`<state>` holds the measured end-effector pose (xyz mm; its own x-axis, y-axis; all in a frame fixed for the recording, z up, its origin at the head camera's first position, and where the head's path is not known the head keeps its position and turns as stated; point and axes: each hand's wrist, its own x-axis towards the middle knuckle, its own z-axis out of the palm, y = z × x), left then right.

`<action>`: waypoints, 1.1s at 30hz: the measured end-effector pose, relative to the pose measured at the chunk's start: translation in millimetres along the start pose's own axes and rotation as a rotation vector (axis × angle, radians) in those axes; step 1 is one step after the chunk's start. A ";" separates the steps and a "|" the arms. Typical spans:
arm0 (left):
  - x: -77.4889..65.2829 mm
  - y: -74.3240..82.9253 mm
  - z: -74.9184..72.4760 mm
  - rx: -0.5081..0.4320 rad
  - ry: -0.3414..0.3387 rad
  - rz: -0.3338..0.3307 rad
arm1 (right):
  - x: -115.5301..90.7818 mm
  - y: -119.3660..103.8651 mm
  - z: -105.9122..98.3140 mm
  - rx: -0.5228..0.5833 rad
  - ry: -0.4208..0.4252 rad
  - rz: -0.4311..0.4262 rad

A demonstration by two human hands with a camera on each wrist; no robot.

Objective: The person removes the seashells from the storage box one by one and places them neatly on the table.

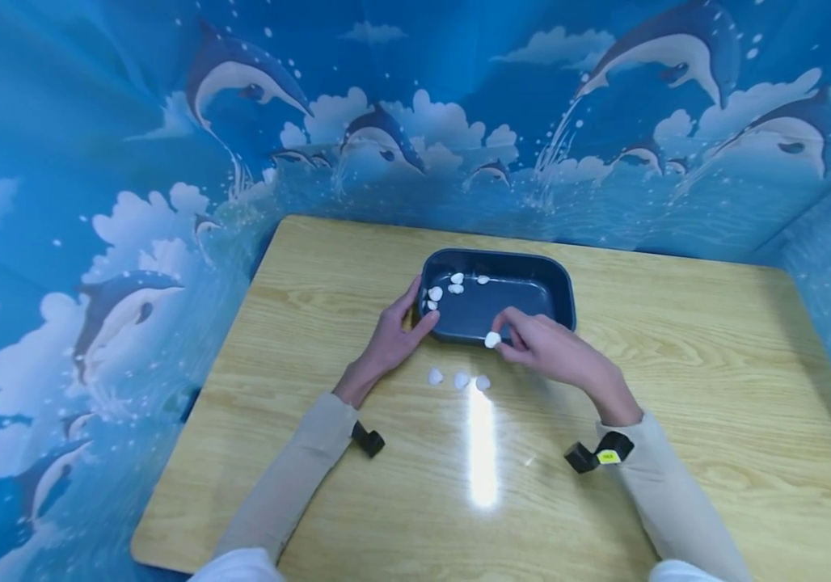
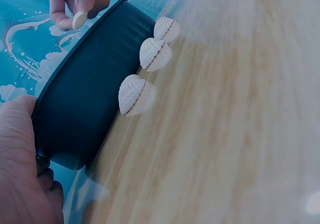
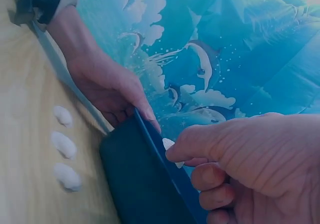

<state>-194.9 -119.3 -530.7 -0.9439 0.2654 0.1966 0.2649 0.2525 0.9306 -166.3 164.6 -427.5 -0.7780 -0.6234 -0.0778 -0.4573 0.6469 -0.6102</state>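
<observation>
A dark blue rectangular plastic basin (image 1: 484, 311) stands on the table. My left hand (image 1: 390, 335) grips its left end, thumb at the rim and fingers along the outer side. Between thumb and fingers, my right hand (image 1: 554, 349) pinches a white seashell (image 1: 492, 340) over the basin's near rim. Several white shells (image 1: 435, 294) lie inside, mostly toward the left end. On the table in front of the basin, three ribbed white shells (image 2: 132, 95) sit in a row; the right wrist view also has these table shells (image 3: 64, 145).
The wood-grain table (image 1: 677, 356) carries a bright light reflection near its middle. Behind and to the left hangs a blue curtain (image 1: 401, 81) printed with dolphins and clouds. Each wrist wears a small black camera (image 1: 368, 440).
</observation>
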 end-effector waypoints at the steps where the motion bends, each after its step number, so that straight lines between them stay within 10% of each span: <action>1: 0.2 0.0 0.1 0.001 0.000 0.001 | -3.4 -0.3 1.7 0.001 -0.002 -0.001; 33: 0.4 -2.1 0.9 0.018 0.002 -0.017 | -26.1 28.4 41.4 0.006 -0.162 0.101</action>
<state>-195.7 -118.9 -532.9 -0.9486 0.2591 0.1817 0.2526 0.2741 0.9280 -141.1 181.0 -475.4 -0.7403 -0.6179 -0.2647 -0.3769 0.7076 -0.5977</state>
